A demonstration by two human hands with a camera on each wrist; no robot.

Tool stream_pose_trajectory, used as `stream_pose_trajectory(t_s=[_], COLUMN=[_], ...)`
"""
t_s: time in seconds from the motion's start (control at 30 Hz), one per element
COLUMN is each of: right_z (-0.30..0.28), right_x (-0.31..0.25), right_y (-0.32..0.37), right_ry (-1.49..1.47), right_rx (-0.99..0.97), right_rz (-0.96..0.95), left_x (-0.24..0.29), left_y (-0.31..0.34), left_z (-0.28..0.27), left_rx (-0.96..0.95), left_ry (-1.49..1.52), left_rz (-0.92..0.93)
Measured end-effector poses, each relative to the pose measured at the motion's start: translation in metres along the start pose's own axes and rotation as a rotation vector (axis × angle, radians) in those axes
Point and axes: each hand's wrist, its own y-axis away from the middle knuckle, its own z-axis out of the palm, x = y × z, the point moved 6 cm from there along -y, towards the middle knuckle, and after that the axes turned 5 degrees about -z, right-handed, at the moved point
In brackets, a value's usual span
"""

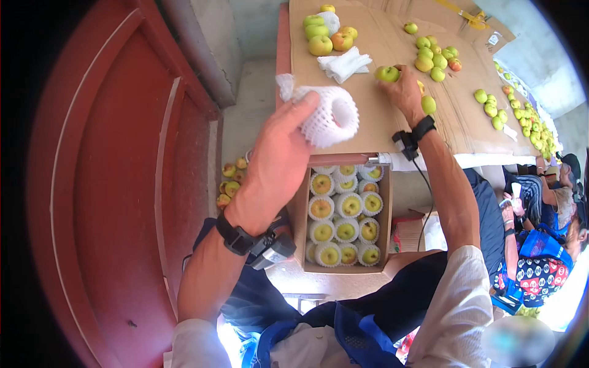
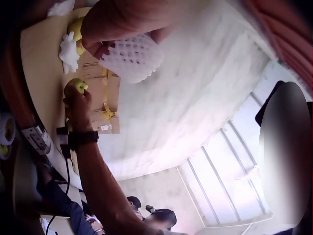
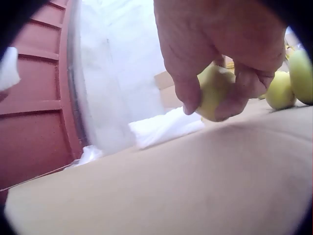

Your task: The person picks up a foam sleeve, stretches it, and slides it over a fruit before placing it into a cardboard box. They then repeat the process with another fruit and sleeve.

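My left hand (image 1: 283, 150) holds a white foam fruit net (image 1: 334, 116) over the front left of the table, its round mouth spread and facing right. In the left wrist view, the net (image 2: 133, 58) hangs from the fingers. On the cardboard tabletop, my right hand (image 1: 405, 92) grips a green apple (image 1: 387, 74), thumb and fingers around its sides. The right wrist view shows this apple (image 3: 213, 93) close over the cardboard. More apples (image 1: 428, 104) lie beside the right hand. A small stack of flat foam nets (image 1: 345, 64) rests to its left.
Below the table edge stands a carton (image 1: 388, 245) of net-wrapped apples. Loose apples (image 1: 438, 61) lie in groups on the cardboard (image 1: 368, 132). A red door (image 1: 110, 184) is at left, with apples (image 1: 230, 187) on the floor near it. Other people (image 1: 540, 245) sit at right.
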Motion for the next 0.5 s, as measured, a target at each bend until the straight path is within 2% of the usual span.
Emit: stream_pose_trajectory(t_s=[0.03, 0.1, 0.13, 0.2, 0.3, 0.43, 0.5], right_z=[-0.006, -0.013, -0.020, -0.033, -0.046, -0.035, -0.026], right_x=[-0.004, -0.022, -0.034, -0.056, -0.079, -0.080, -0.086], right_y=[0.011, 0.036, 0.048, 0.067, 0.085, 0.108, 0.123], right_ry=[0.005, -0.313, -0.312, -0.572, -0.581, -0.583, -0.510], right_rx=[0.000, -0.053, -0.056, -0.111, -0.165, -0.160, -0.281], right_rz=[0.000, -0.013, -0.011, 0.088, 0.095, 0.083, 0.082], left_x=[0.004, 0.008, 0.010, 0.013, 0.016, 0.016, 0.016], left_y=[0.000, -0.002, -0.004, -0.007, -0.014, -0.025, -0.030], left_z=[-0.002, -0.006, -0.009, -0.012, -0.017, -0.022, -0.022], left_rx=[0.010, 0.022, 0.021, 0.020, 0.022, -0.007, -0.047], left_ry=[0.021, 0.045, 0.042, 0.041, 0.057, 0.059, 0.073], left_rz=[0.036, 0.068, 0.080, 0.092, 0.103, 0.125, 0.113])
